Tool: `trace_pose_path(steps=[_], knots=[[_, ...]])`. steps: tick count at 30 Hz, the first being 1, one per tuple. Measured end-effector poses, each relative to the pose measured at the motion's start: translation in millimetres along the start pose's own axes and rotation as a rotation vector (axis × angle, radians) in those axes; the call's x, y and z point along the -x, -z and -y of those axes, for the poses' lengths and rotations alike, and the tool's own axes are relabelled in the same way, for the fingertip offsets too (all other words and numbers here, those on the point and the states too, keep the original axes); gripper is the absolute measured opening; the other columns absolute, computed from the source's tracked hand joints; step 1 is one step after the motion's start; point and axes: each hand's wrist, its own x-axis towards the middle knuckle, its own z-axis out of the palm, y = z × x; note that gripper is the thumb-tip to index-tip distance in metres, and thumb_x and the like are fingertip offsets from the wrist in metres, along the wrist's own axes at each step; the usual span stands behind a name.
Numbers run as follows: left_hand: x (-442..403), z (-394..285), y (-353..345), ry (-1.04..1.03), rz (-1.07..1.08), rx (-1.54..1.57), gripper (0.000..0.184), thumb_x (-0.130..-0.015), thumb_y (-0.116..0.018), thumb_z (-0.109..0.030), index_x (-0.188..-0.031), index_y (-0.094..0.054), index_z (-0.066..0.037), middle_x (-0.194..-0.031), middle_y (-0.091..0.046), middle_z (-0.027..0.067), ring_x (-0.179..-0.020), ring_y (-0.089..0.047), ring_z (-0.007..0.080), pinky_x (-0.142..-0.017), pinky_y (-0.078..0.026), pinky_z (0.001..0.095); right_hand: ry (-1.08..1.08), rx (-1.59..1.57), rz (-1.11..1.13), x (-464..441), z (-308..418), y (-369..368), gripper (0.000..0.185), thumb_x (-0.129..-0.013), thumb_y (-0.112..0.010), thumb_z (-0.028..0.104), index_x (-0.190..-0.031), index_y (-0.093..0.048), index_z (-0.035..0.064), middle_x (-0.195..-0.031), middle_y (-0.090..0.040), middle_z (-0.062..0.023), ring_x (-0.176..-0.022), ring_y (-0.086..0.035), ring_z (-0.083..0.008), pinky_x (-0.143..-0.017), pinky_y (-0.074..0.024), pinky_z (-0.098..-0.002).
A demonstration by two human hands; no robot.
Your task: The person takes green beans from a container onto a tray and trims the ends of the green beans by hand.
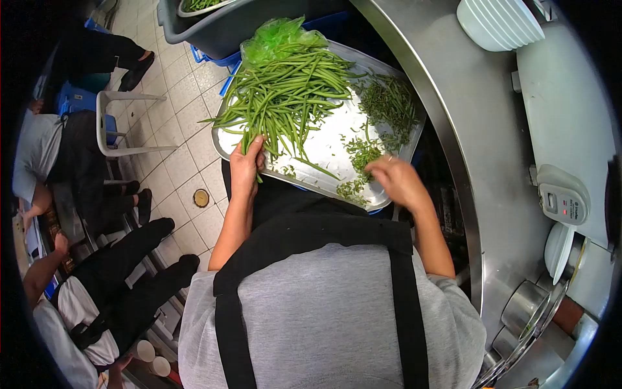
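Observation:
A metal tray (327, 155) lies in front of me, with a big heap of green beans (291, 87) on its left half. My left hand (246, 159) is closed round a few green beans at the near-left rim. My right hand (396, 180) is over the near-right corner, its fingers pinched together and slightly blurred; what they hold, if anything, is hidden. Just beside those fingertips are small cut green bean ends (363, 154). Farther back on the right lies a darker pile of trimmings (392, 104). A green plastic bag (278, 39) rests behind the beans.
A grey tub (214, 32) stands beyond the tray. On my right curves a steel counter (447, 71) with stacked white bowls (499, 24), a kitchen scale (564, 204) and metal pots (523, 305). A stool (103, 126) and several co-workers are on the left.

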Motion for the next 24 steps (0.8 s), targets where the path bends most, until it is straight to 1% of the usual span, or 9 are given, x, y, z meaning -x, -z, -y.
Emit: trace_pose_path(steps=[2, 3, 5, 9, 10, 13, 19, 23, 24], knots=[[1, -2, -2, 0.0, -0.009, -0.025, 0.017, -0.092, -0.062, -0.02, -0.093, -0.062, -0.003, -0.064, -0.048, -0.0034, -0.048, -0.038, 0.0039, -0.043, -0.026, 0.0207, -0.026, 0.066, 0.248, 10, 9, -17, 0.024, -0.087, -0.051, 0.01, -0.103, -0.068, 0.0056, -0.098, -0.064, -0.0192, -0.094, -0.062, -0.0355, -0.086, -0.0484, -0.043], [2, -2, -2, -0.002, -0.019, -0.035, 0.017, -0.092, -0.062, -0.02, -0.092, -0.062, -0.003, -0.064, -0.048, -0.0036, -0.048, -0.038, 0.0039, -0.043, -0.027, 0.0206, 0.089, 0.05, 0.283, 14, -7, -41, 0.026, -0.086, -0.049, 0.008, -0.104, -0.067, 0.0059, -0.097, -0.064, -0.0191, -0.093, -0.062, -0.0355, -0.084, -0.0486, -0.0437], [0, -1, 1, 0.009, -0.004, -0.026, 0.018, -0.093, -0.061, -0.021, -0.091, -0.061, -0.004, -0.063, -0.047, -0.0036, -0.049, -0.039, 0.0042, -0.044, -0.028, 0.0204, 0.01, 0.07, 0.307, 8, 3, -51, 0.028, -0.084, -0.049, 0.004, -0.106, -0.067, 0.0063, -0.1, -0.063, -0.0197, -0.094, -0.061, -0.0358, -0.084, -0.0488, -0.0446], [2, -3, -1, -0.016, -0.044, 0.04, 0.018, -0.093, -0.06, -0.023, -0.088, -0.059, -0.006, -0.061, -0.046, -0.004, -0.05, -0.04, 0.005, -0.045, -0.029, 0.0201, -0.094, 0.256, -0.066, -27, -22, -35, 0.041, -0.081, -0.045, -0.004, -0.117, -0.062, 0.0052, -0.11, -0.06, -0.0233, -0.099, -0.061, -0.0374, -0.086, -0.0492, -0.0441], [1, -2, 0, -0.015, -0.037, 0.041, 0.018, -0.093, -0.06, -0.023, -0.087, -0.059, -0.007, -0.061, -0.046, -0.0042, -0.05, -0.039, 0.0049, -0.044, -0.029, 0.0201, -0.059, 0.18, -0.23, -40, -34, -29, 0.032, -0.087, -0.047, 0.002, -0.114, -0.063, 0.0048, -0.096, -0.062, -0.0224, -0.09, -0.061, -0.039, -0.083, -0.0492, -0.0422], [1, 4, 7, -0.01, -0.009, 0.074, 0.016, -0.093, -0.061, -0.023, -0.087, -0.057, -0.008, -0.061, -0.045, -0.0047, -0.049, -0.038, 0.0043, -0.043, -0.028, 0.02, -0.138, 0.255, -0.462, -56, -29, -10, 0.03, -0.085, -0.053, 0.004, -0.113, -0.063, 0.0044, -0.097, -0.062, -0.0205, -0.093, -0.061, -0.0384, -0.084, -0.0494, -0.0422], [10, 4, 4, -0.002, 0.058, 0.034, 0.014, -0.091, -0.063, -0.019, -0.092, -0.056, -0.008, -0.061, -0.043, -0.0065, -0.046, -0.033, 0.0024, -0.04, -0.023, 0.0199, 0.121, 0.251, -0.095, -39, 13, -41, 0.013, -0.079, -0.062, 0.01, -0.091, -0.062, 0.0045, -0.094, -0.06, -0.0137, -0.084, -0.061, -0.0335, -0.075, -0.05, -0.0422], [17, -1, -5, -0.011, 0.283, -0.377, 0.016, -0.09, -0.063, -0.017, -0.095, -0.065, -0.002, -0.071, -0.058, -0.0022, -0.06, -0.051, 0.0065, -0.056, -0.04, 0.0207, 0.206, 0.341, -0.131, -34, 12, -68, 0.011, -0.078, -0.063, 0.012, -0.084, -0.058, 0.0048, -0.086, -0.057, -0.0118, -0.078, -0.059, -0.0319, -0.072, -0.047, -0.0419], [19, 2, -9, -0.059, 0.384, -0.449, 0.019, -0.089, -0.064, -0.017, -0.098, -0.067, 0.0, -0.079, -0.064, 0.0016, -0.073, -0.057, 0.0098, -0.068, -0.045, 0.0244, 0.24, 0.322, -0.127, -33, 17, -65, 0.011, -0.078, -0.063, 0.012, -0.083, -0.057, 0.0048, -0.085, -0.057, -0.0116, -0.077, -0.058, -0.0316, -0.072, -0.0462, -0.0417]])
